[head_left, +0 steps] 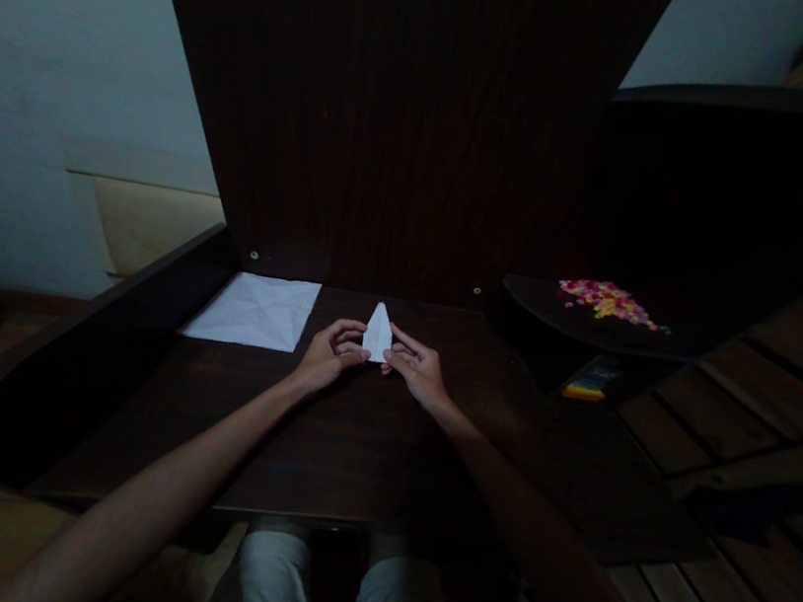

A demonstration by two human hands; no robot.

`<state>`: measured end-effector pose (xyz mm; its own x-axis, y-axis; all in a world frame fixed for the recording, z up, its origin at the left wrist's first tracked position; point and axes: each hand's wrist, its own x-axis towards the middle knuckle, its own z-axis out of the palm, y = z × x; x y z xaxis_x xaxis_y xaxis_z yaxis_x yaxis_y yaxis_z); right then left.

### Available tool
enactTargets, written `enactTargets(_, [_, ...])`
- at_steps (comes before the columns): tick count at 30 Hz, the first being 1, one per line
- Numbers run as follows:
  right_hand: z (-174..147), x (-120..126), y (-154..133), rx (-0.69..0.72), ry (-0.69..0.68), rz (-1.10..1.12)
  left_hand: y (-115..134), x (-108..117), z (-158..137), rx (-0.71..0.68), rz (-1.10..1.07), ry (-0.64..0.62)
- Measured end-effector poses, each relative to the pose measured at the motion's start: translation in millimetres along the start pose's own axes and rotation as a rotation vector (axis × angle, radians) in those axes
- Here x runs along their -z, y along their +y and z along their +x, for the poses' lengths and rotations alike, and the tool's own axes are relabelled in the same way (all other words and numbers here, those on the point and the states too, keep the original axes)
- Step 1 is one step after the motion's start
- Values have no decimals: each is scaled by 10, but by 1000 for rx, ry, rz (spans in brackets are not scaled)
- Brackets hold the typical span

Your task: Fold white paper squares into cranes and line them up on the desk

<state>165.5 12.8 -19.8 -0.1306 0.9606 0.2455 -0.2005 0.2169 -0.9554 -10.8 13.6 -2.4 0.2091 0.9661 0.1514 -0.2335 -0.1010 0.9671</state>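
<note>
My left hand and right hand are both closed on the folded white paper piece, thumbs near its lower corners, so it lies directly between them with neither hand nearer. Its long axis runs away from me, the narrow tip toward the desk's back panel, the wide base toward me; beyond my left hand lies a creased white paper sheet.

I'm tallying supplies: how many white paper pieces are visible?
2: the creased white paper sheet at left on the dark wooden desk, and the pointed folded white paper piece between the left hand and right hand. Extra sheets may be hidden underneath.
</note>
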Motion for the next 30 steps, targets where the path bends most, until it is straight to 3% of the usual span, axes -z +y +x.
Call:
enactTargets(21, [-20,4,-7,50,-18,-30,11,-24,-17,36,105,-20])
enactTargets(30, [-16,-24,-4,33,38,-29,-9,-23,1,55,22,-14])
